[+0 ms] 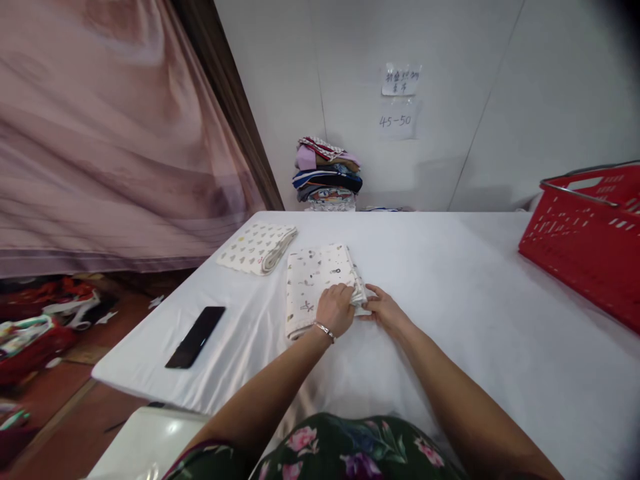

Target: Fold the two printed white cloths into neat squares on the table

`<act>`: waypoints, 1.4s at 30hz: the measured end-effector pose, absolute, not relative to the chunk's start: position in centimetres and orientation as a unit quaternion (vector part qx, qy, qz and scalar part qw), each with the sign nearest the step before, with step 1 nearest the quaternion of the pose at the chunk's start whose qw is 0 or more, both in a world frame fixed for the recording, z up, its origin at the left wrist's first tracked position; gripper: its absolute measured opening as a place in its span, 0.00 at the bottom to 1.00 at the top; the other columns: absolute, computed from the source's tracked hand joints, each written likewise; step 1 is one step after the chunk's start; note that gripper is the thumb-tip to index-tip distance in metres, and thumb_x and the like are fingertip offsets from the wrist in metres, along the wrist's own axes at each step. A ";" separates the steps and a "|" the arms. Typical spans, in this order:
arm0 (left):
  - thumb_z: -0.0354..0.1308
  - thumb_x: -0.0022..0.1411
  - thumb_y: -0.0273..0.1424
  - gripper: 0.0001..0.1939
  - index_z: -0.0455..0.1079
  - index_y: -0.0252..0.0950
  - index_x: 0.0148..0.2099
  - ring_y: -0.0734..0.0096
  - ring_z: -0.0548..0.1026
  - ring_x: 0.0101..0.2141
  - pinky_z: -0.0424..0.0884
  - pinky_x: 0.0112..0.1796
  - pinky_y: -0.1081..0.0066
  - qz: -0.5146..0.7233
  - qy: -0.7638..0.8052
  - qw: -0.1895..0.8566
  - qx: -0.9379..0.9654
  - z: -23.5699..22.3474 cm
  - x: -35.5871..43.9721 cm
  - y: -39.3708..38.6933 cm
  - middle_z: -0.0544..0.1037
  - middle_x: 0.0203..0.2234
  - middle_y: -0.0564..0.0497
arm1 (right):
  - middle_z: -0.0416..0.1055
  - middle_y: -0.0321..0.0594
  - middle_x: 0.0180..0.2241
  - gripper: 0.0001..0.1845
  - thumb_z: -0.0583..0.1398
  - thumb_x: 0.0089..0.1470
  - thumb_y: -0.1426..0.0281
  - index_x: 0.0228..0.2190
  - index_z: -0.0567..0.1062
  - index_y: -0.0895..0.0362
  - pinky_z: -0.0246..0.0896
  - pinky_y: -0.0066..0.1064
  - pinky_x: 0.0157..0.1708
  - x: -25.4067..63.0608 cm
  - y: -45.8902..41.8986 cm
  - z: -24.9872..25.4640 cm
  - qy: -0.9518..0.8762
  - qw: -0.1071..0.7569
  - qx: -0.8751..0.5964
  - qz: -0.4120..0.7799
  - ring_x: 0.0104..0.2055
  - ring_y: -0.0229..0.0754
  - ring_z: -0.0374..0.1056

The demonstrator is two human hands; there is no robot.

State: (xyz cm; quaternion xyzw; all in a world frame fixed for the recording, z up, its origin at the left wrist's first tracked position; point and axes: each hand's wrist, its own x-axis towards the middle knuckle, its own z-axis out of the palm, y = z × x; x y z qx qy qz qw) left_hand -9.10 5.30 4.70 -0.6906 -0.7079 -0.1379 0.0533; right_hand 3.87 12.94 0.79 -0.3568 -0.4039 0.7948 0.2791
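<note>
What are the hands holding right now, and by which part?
The nearer folded cloth, by its near right corner: left hand on top, right hand at the side.

1. A makeshift workroom or stockroom — which of the two, the view does not settle.
2. Two handwritten paper signs are stuck to the plain panelled wall at the far side, one reading "45-50".
3. A pile of folded textiles stands by that wall; a folded printed cloth lies on the white-covered tabletop.
4. A shop-style red basket sits at right; a pink curtain hangs at left — cluttered floor below.
</note>
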 end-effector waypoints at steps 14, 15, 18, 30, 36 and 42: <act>0.53 0.50 0.24 0.18 0.66 0.38 0.45 0.62 0.67 0.41 0.64 0.43 0.63 -0.180 -0.708 -0.032 -0.682 3.9 -9.0 5.2 0.71 0.38 0.46 | 0.71 0.35 0.25 0.32 0.57 0.49 0.71 0.55 0.55 0.56 0.68 0.31 0.25 4.3 13.3 1.5 -0.393 0.263 -0.362 0.803 0.24 0.37 0.68; 0.54 0.50 0.26 0.17 0.67 0.38 0.45 0.62 0.68 0.41 0.64 0.43 0.64 -0.192 -0.708 -0.047 -0.678 4.0 -9.1 5.2 0.72 0.38 0.47 | 0.71 0.36 0.24 0.31 0.57 0.50 0.70 0.55 0.55 0.57 0.68 0.31 0.24 4.2 13.3 1.5 -0.392 0.264 -0.371 0.800 0.24 0.37 0.68; 0.57 0.52 0.33 0.15 0.69 0.38 0.43 0.64 0.69 0.40 0.64 0.42 0.66 -0.233 -0.709 -0.110 -0.656 4.4 -9.6 5.4 0.73 0.37 0.49 | 0.71 0.36 0.24 0.28 0.58 0.52 0.70 0.53 0.57 0.58 0.68 0.32 0.24 4.1 13.3 1.4 -0.382 0.265 -0.382 0.798 0.22 0.37 0.67; 0.50 0.55 0.42 0.16 0.68 0.34 0.28 0.75 0.65 0.25 0.57 0.26 0.76 -0.275 -0.775 -0.241 -0.515 5.2 -10.2 6.3 0.67 0.19 0.57 | 0.72 0.38 0.26 0.33 0.61 0.49 0.67 0.55 0.56 0.58 0.69 0.30 0.23 4.3 13.5 1.1 -0.404 0.254 -0.393 0.786 0.24 0.37 0.68; 0.50 0.56 0.43 0.17 0.67 0.35 0.26 0.76 0.62 0.24 0.55 0.25 0.76 -0.280 -0.769 -0.227 -0.528 4.9 -10.0 6.1 0.65 0.18 0.58 | 0.72 0.40 0.32 0.39 0.65 0.44 0.62 0.55 0.57 0.54 0.70 0.32 0.23 4.3 13.1 1.2 -0.426 0.247 -0.402 0.772 0.27 0.38 0.68; 0.50 0.57 0.40 0.15 0.69 0.35 0.27 0.75 0.65 0.25 0.58 0.27 0.75 -0.272 -0.763 -0.197 -0.552 5.1 -10.0 5.9 0.69 0.21 0.56 | 0.72 0.36 0.29 0.41 0.64 0.44 0.70 0.57 0.54 0.55 0.72 0.35 0.26 4.3 13.2 0.8 -0.424 0.252 -0.369 0.788 0.28 0.38 0.69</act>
